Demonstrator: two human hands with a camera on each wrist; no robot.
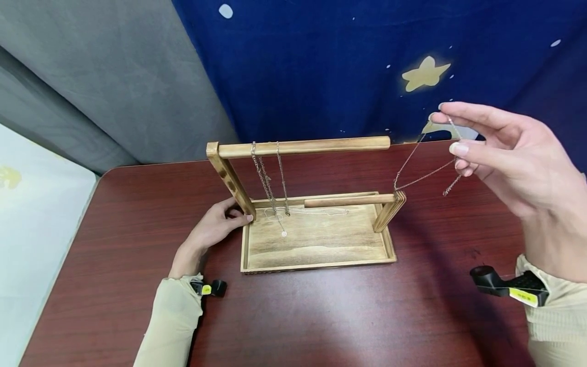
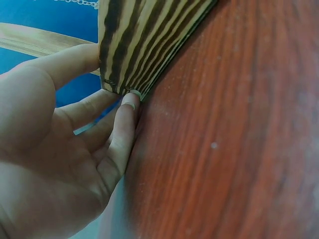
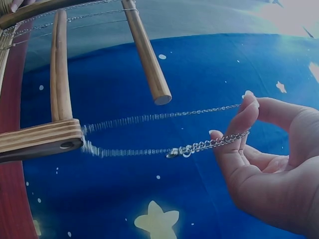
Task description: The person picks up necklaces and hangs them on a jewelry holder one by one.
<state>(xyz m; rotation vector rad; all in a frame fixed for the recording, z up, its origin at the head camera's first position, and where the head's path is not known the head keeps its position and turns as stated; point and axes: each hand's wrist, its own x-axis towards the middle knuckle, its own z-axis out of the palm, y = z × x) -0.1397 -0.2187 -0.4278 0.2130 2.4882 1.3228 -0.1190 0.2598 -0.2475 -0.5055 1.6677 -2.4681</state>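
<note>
A wooden jewelry stand [image 1: 316, 255] with a tray base and two bars stands on the table. My left hand [image 1: 213, 224] grips its left end, thumb by the tall post [image 1: 231, 181]; up close, the fingertips press the striped wooden edge [image 2: 144, 45]. Off to the right, my right hand [image 1: 518, 148] holds a thin chain necklace [image 3: 204, 144] up in the air. The necklace runs in a loop to the right end of the short bar [image 1: 348, 202], where it is caught round the post top. Its clasp hangs near my fingers in the right wrist view.
Several chain necklaces [image 1: 263, 178] hang from the left part of the upper bar [image 1: 321, 146]. One has a small pale pendant [image 1: 284, 234] over the tray. A dark red table [image 1: 293, 316] lies beneath, with a blue star-patterned curtain [image 1: 312, 66] behind.
</note>
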